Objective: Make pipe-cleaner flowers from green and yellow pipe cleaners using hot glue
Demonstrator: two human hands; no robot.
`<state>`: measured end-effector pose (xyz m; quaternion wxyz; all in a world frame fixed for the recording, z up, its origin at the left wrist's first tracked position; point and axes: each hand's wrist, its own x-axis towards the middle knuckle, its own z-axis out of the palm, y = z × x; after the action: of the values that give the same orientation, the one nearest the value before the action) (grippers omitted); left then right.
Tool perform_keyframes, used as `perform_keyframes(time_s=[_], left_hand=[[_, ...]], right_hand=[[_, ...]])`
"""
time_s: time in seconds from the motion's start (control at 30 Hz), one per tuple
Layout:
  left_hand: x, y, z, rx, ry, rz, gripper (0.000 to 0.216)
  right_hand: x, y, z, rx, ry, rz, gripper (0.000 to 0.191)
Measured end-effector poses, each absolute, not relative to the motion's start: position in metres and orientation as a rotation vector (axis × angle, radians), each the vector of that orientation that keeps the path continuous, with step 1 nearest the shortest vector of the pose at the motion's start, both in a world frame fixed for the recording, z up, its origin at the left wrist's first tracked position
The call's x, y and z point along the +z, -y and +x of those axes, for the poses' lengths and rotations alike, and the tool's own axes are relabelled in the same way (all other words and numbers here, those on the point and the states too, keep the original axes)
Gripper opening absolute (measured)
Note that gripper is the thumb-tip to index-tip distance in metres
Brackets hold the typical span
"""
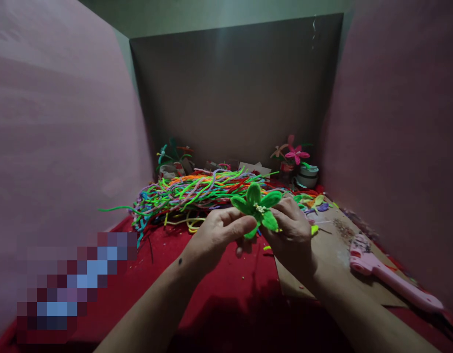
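A bright green pipe-cleaner flower [254, 197] with several looped petals and a cluster of pale yellow stamens is held up in front of me, facing the camera. My left hand [221, 230] pinches its lower left petal between thumb and fingers. Behind the right-hand petals, my right hand [294, 230] is closed at the flower's back; the petals and its own fingers hide exactly what it grips there. Just beyond both hands lies a large heap of coloured pipe cleaners [189, 191].
A pink glue gun [391, 282] rests on a brown board [303, 279] at the right, near loose petals [320, 207]. Finished flowers [297, 154] stand at the back by a white pot [307, 175]. Panels enclose the red cloth [215, 314]. A pixelated patch covers the lower left.
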<state>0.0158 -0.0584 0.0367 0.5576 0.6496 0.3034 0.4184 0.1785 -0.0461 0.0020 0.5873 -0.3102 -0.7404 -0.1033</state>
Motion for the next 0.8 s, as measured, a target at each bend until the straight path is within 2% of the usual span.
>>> perform_keyframes(time_s=[0.2, 0.4, 0.5, 0.67, 0.8], left_hand=[[0.031, 0.055, 0.025, 0.939, -0.741, 1.325, 0.029], [0.028, 0.057, 0.035, 1.099, -0.954, 1.475, 0.024], [0.027, 0.056, 0.036, 1.212, -0.996, 1.506, 0.017], [0.022, 0.048, 0.021, 0.998, -0.778, 1.388, 0.026], [0.022, 0.046, 0.016, 1.016, -0.766, 1.46, 0.019]], right_hand=[[-0.002, 0.044, 0.177, -0.393, 1.787, -0.779, 0.013], [-0.007, 0.043, 0.175, -0.379, 1.818, -0.802, 0.01], [-0.008, 0.043, 0.174, -0.283, 1.815, -0.777, 0.012], [-0.005, 0.042, 0.173, 0.003, 1.784, -0.768, 0.013], [-0.003, 0.043, 0.172, 0.251, 1.74, -0.781, 0.016]])
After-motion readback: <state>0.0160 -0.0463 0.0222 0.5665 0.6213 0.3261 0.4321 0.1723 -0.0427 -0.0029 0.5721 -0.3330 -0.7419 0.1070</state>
